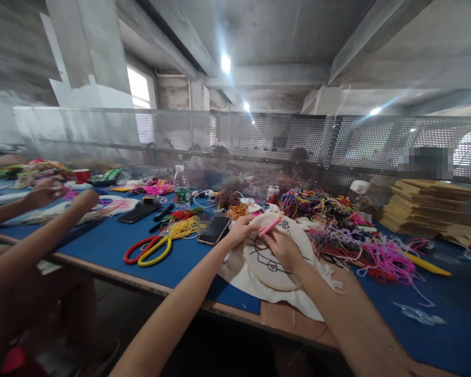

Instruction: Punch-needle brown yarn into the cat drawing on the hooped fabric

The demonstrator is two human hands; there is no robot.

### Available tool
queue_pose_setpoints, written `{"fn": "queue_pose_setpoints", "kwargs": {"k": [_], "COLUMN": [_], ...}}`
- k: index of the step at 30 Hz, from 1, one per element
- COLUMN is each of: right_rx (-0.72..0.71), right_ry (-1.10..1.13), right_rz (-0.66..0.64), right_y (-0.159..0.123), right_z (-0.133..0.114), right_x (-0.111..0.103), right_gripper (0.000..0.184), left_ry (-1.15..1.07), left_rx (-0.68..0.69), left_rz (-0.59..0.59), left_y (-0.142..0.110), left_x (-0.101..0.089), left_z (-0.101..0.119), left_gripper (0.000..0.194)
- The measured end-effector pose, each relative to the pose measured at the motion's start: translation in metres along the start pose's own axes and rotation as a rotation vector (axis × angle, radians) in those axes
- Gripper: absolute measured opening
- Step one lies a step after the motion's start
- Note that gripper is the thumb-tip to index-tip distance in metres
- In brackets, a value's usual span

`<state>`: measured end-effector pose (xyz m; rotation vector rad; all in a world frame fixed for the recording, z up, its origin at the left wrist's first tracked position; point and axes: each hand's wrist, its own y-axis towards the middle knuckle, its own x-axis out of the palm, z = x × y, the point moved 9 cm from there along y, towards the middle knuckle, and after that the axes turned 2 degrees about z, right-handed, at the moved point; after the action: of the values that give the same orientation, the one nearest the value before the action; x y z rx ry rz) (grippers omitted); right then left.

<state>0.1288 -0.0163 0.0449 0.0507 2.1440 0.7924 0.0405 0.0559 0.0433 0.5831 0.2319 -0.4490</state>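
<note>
A round embroidery hoop (282,289) holds cream cloth (255,293) stretched tight, with a drawing in dark lines on it. The cloth spreads past the hoop over the table's front edge. My right hand (284,250) rests over the hoop, its fingers closed around a pink pen-like tool (270,225). At the hoop's upper left edge, my left hand (244,231) has bent fingers gripping the rim, close to the tool. Its fingertips are partly hidden. A dark strand (258,246) curves below the right fingers. Just left of my left hand lies a phone (215,230).
Large scissors (151,251) with red and yellow handles lie left, beside yellow yarn (182,228). Tangled yarn (392,256), a can (272,195), a bottle (181,188) and stacked brown sheets (412,209) stand around. A co-worker's arms (43,235) reach in from the left. Behind rises a perforated metal screen (251,136).
</note>
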Motion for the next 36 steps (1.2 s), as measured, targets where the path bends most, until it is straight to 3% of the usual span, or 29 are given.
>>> {"fn": "queue_pose_setpoints", "kwargs": {"k": [36], "right_rx": [0.019], "right_ry": [-0.007], "right_rz": [0.008], "right_y": [0.000], "right_z": [0.007], "right_x": [0.003], "right_gripper": [0.034], "left_ry": [0.035], "left_rx": [-0.021], "left_rz": [0.005], "left_y": [0.001], "left_x": [-0.001], "left_z": [-0.004], "left_gripper": [0.031]}}
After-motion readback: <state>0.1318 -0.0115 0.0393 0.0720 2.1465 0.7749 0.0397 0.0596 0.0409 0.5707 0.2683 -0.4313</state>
